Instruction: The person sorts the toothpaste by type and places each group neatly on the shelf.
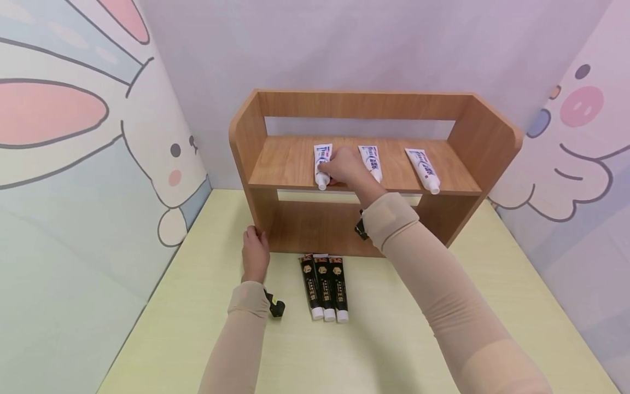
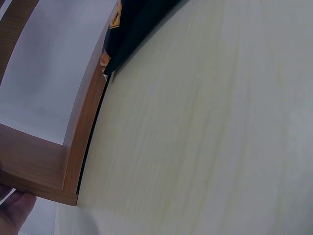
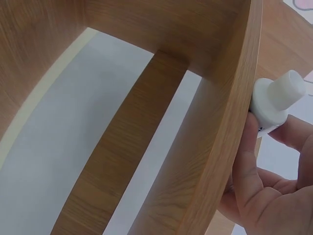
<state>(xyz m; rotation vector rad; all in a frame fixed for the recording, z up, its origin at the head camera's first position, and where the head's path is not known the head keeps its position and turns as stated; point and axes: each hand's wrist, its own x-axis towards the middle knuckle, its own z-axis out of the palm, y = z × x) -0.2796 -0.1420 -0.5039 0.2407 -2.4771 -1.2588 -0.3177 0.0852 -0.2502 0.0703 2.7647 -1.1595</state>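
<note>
A white toothpaste tube (image 1: 322, 158) lies on the upper board at the left, its cap toward the front edge. My right hand (image 1: 346, 167) pinches it near the cap end; in the right wrist view the thumb and a finger sit just below the white cap (image 3: 276, 100). Two more white tubes lie to the right, one in the middle (image 1: 370, 158), partly behind my wrist, and another (image 1: 423, 169) farther right. Low down, my left hand (image 1: 256, 254) rests against the outside of the left side panel of the wooden shelf (image 1: 246, 139), fingers touching it.
Three black toothpaste tubes (image 1: 325, 287) lie side by side on the pale table (image 1: 197, 328), just in front of the shelf's lower board (image 1: 315, 224). Cartoon-printed walls (image 1: 162, 137) stand on both sides, with a plain wall (image 1: 369, 44) behind.
</note>
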